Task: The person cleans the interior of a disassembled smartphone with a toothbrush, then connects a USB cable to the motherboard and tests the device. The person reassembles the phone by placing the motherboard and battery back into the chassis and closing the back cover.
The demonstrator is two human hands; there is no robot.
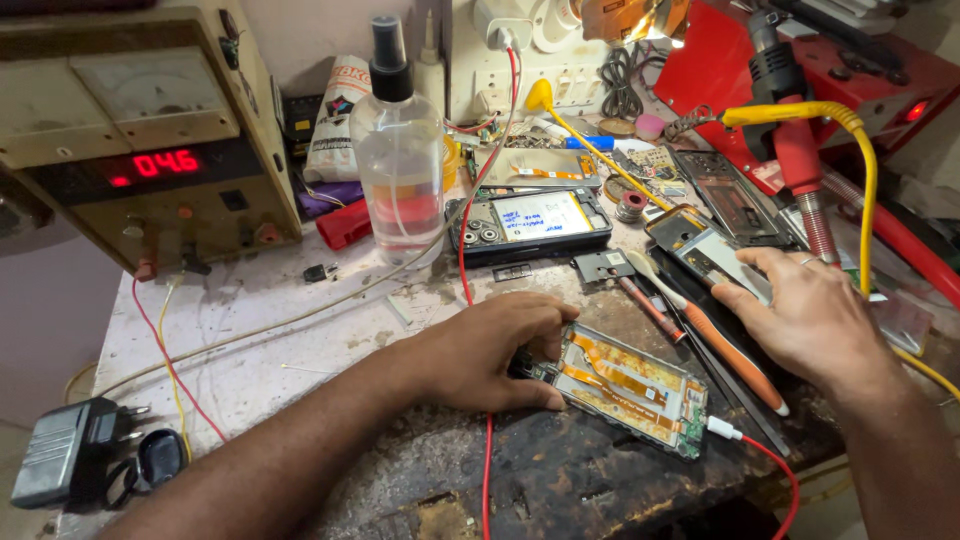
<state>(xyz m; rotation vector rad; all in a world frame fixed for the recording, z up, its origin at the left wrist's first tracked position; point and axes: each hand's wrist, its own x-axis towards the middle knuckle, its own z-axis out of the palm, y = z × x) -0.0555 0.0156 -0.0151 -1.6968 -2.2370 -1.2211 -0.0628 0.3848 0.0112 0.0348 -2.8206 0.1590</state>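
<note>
From the head camera I see my left hand (487,350) curled loosely, fingertips pinning the left end of an opened phone (622,388) that lies flat on the dark worn patch of the table (260,340). I judge the phone light, stiff and fragile, with bare circuitry and orange ribbon strips facing up; it is best held by its edges, not the ribbons. A white plug with a red cable (765,455) sits in its right end. My right hand (805,315) rests open, palm down, just right of the phone, over a second opened phone (700,245), gripping nothing. An orange-handled screwdriver (735,360) lies between them.
</note>
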